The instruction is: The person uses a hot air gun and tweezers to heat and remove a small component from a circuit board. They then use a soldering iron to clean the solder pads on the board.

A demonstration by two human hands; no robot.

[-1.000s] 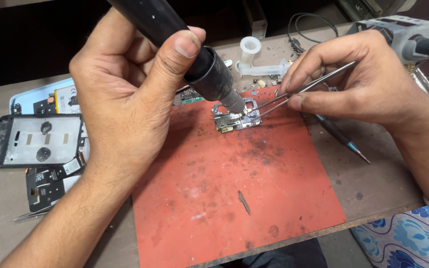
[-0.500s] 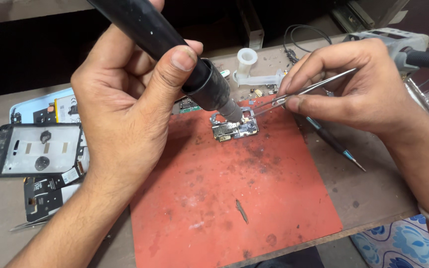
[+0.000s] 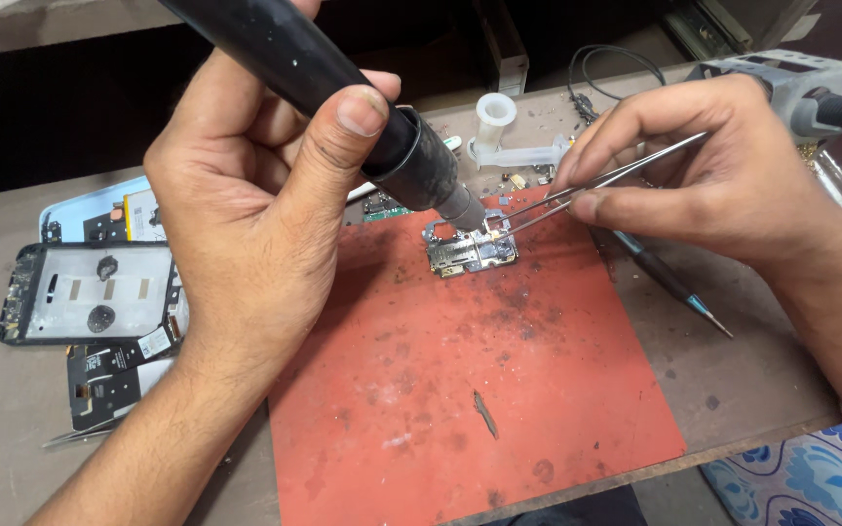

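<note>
While our left hand (image 3: 246, 214) gripped the black hot-air wand (image 3: 343, 88) over the small circuit board (image 3: 470, 251) on the red mat (image 3: 460, 390), our right hand (image 3: 713, 185) pinched tweezers (image 3: 587, 190) at a part — mid-rework, we judged — needing a steady lift.

One small silver circuit board (image 3: 470, 251), one black hot-air wand (image 3: 343, 93), one pair of steel tweezers (image 3: 592, 190). One red rubber mat (image 3: 470, 390), one black phone frame (image 3: 90, 292), one dark screwdriver (image 3: 674, 287).
</note>
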